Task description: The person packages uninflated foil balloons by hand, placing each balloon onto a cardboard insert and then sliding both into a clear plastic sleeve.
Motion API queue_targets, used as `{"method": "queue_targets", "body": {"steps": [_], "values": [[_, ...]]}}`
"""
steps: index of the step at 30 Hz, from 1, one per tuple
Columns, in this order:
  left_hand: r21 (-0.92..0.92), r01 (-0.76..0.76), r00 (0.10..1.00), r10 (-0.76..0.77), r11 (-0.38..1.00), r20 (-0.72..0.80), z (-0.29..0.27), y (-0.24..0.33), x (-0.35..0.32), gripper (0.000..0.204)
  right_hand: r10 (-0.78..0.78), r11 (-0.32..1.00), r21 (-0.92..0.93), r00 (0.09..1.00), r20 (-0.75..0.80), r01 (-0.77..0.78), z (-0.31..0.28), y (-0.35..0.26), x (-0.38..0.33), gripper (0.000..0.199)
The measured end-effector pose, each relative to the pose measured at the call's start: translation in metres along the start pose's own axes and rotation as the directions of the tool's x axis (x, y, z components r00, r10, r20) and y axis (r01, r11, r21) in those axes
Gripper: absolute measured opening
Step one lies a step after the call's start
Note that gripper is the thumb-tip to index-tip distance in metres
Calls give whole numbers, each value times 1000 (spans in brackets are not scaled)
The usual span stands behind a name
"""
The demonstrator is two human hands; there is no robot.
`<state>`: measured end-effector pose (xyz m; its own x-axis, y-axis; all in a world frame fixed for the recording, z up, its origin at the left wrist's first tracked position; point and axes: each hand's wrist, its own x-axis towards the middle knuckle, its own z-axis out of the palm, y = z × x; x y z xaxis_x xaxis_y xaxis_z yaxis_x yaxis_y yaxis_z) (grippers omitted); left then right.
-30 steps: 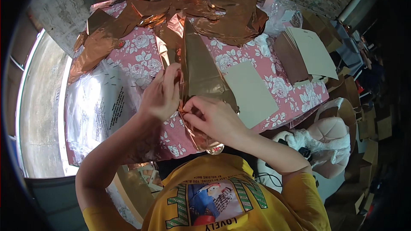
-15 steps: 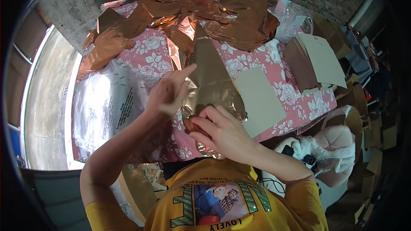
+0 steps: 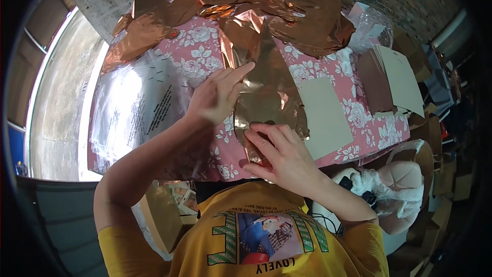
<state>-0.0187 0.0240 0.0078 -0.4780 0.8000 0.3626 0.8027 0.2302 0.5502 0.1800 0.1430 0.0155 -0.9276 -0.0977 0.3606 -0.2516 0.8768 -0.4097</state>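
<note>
- Our left hand (image 3: 220, 92) has its fingers straight and together, laid along the left side of a long, shiny copper-gold foil piece (image 3: 271, 79).
- Our right hand (image 3: 282, 151) is on the foil's lower part, thumb apart from the fingers, fingertips touching it.
- That foil lies in front of us on a pink tablecloth with white roses (image 3: 197, 59), top end near a crumpled heap of copper foil sheets (image 3: 312, 20).
- Containers: we've got a stack of clear, flat plastic bags with black print (image 3: 130, 102) left of our hand; can't tell if anything's inside.
- The crinkled clear plastic bag (image 3: 382, 38) at far right has something whitish in or behind it, can't tell which.
- Tan cardboard box (image 3: 161, 213) below the table: pale pieces show at its edge, too small to make out.
- Just right of our foil: a blank cream rectangular card (image 3: 325, 118).
</note>
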Motion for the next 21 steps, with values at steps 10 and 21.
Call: {"method": "queue_targets", "body": {"steps": [10,21], "values": [[-24,52,997,-51,998,62,-5,5,0,47,96,986,-135,995,-24,-98,-12,13,1,45],[-13,-93,995,92,996,-48,1,1,-7,70,124,958,-251,989,-86,-141,-12,7,12,42]]}}
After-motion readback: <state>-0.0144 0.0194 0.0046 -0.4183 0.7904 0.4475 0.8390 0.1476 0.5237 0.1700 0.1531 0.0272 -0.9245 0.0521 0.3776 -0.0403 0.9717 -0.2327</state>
